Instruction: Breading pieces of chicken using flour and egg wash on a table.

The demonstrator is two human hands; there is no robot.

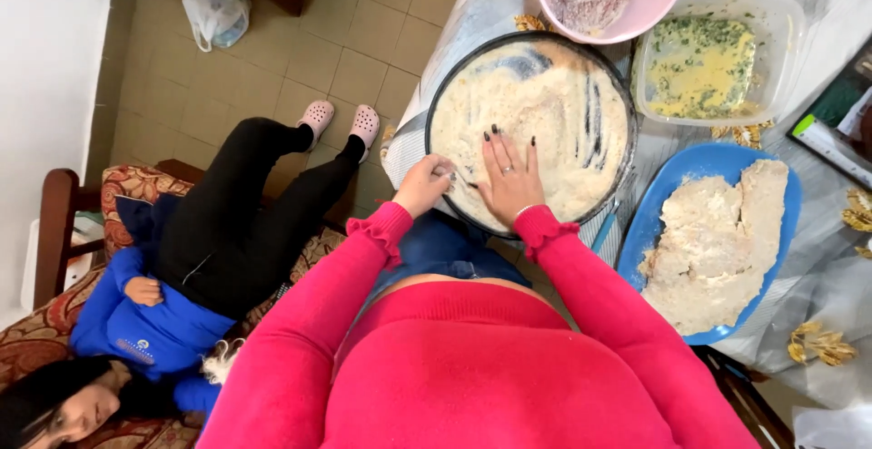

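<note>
Breadcrumbs, pale and dry, fill the round dark pan [436, 113] at the table's near edge, and this pan is the landmark for everything else. The right hand [509, 177] lies flat on the crumbs in the pan's near half, fingers spread and pressing down, dark-painted nails pointing toward the far rim and a ring on one finger. What lies under the palm cannot be told; it looks like a crumb-covered piece. The left hand [425, 184] sits at the pan's near left rim, fingers curled and pinched together on something pale coated in crumbs, just beside the right hand. Both arms wear bright pink sleeves with ruffled cuffs.

Just right of the pan stands a blue plate [656, 217] piled with already breaded flat cutlets [718, 240]. Beyond the pan on its far right side is a clear plastic tub [779, 13] of yellow beaten egg flecked with green herbs. Directly beyond the pan's far rim sits a pink bowl [658, 0] holding a pale pinkish, crumbly heap. A light patterned tablecloth [817, 295] with gold leaf shapes lies beneath all of them.

Left of the pan, well below table level, another person in a blue top and black trousers [218, 231] reclines on a patterned sofa, pink clogs resting on the beige tiled floor [272, 59].
</note>
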